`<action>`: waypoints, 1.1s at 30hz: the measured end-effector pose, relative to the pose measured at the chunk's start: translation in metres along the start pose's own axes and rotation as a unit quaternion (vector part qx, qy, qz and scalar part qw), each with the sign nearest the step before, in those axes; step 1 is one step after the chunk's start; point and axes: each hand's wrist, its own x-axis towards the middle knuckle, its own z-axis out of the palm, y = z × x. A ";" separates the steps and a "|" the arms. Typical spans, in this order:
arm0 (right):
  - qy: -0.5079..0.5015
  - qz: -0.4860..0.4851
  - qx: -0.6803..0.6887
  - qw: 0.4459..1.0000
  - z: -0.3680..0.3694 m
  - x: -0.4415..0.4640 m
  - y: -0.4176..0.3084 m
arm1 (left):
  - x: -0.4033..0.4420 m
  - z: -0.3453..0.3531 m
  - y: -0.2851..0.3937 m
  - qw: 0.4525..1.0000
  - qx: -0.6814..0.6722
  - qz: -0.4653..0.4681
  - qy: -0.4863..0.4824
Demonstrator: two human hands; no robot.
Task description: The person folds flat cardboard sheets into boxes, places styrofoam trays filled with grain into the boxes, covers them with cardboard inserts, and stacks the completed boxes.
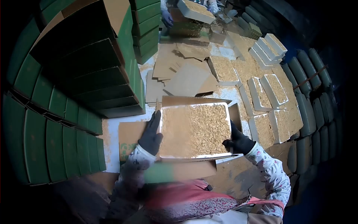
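Both my hands wear dark gloves. Between them is a white tray filled with tan shavings, smooth on its left half and coarse on its right. My left hand presses along the tray's left side, fingers pointing away from me. At the right edge, my right hand grips the tray with its thumb toward the rim. The tray lies over or inside an open cardboard box, whose flaps stick out behind, to the right and in front. How deep the tray sits is hidden.
Tall stacks of green boxes stand at left. Flat cardboard sheets lie beyond the tray. Several white trays of shavings are at right, near stacked grey bags. Across the table, a person's gloved hand is near another tray.
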 end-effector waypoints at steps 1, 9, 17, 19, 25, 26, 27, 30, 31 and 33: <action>0.017 -0.019 -0.108 0.994 0.003 0.003 -0.003 | -0.003 -0.005 0.003 1.000 0.000 -0.017 -0.023; -0.042 -0.140 -0.540 0.829 0.029 0.032 -0.014 | 0.097 -0.017 -0.079 0.878 -0.404 -0.222 0.127; 0.367 -0.177 -0.238 0.882 -0.011 -0.019 -0.060 | 0.225 0.091 -0.234 0.920 0.185 -0.344 -0.036; 0.496 -0.168 -0.116 0.844 -0.019 -0.013 -0.008 | 0.236 0.111 -0.283 0.916 0.221 -0.335 -0.024; 0.366 0.150 -0.188 0.899 0.027 0.020 0.127 | 0.234 0.117 -0.267 0.903 0.295 -0.313 -0.020; 0.331 0.165 -0.185 0.910 0.037 0.031 0.135 | 0.228 0.115 -0.278 0.938 0.199 -0.285 0.005; 0.295 0.173 -0.182 0.922 0.046 0.042 0.141 | 0.230 0.111 -0.340 0.943 0.218 -0.246 0.058; 0.280 0.230 -0.205 0.909 0.070 0.068 0.145 | 0.234 0.107 -0.314 0.945 0.070 -0.319 -0.010; 0.350 0.175 -0.269 0.880 0.082 0.075 0.157 | 0.234 0.101 -0.297 0.938 0.018 -0.345 -0.025; 0.310 0.214 -0.208 0.903 0.095 0.083 0.164 | 0.235 0.085 -0.264 0.914 -0.089 -0.392 -0.049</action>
